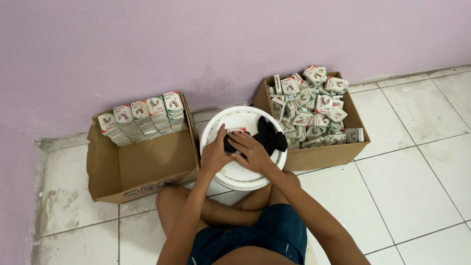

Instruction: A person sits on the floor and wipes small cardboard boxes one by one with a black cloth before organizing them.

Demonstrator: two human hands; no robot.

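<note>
I sit cross-legged on the floor with a white bucket (221,182) between my knees, its lid (245,120) on top. My left hand (214,153) holds a small white packet (236,131) down on the lid. My right hand (253,151) presses a black cloth (269,135) against that packet; most of the cloth trails toward the lid's right rim.
A cardboard box (142,167) on the left holds neat upright rows of small white packets (142,118) along its far side. A second cardboard box (321,154) on the right is heaped with loose packets (314,105). A purple wall stands behind; white floor tiles spread to the right.
</note>
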